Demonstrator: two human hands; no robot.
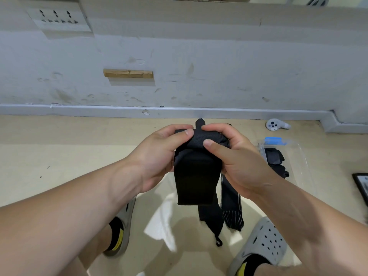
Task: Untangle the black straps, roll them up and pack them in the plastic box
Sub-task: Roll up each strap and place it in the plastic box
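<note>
Both my hands hold a bundle of black straps (196, 176) up in front of me, above the floor. My left hand (159, 156) grips the top left of the bundle, thumb on the front. My right hand (233, 156) grips the top right, thumb pressed on the fabric. A wide black strap hangs down the middle; a narrower one with white edge stripes (231, 198) and one ending in a small loop (218, 242) dangle behind it. The clear plastic box (298, 156) with a blue clasp lies on the floor to the right, black rolled straps (274, 158) inside.
My feet in grey perforated clogs (262, 244) stand on the beige floor, one on each side below the straps. A white controller (275, 124) lies by the skirting board at the right. A dark framed object (361, 186) is at the right edge. The wall is close ahead.
</note>
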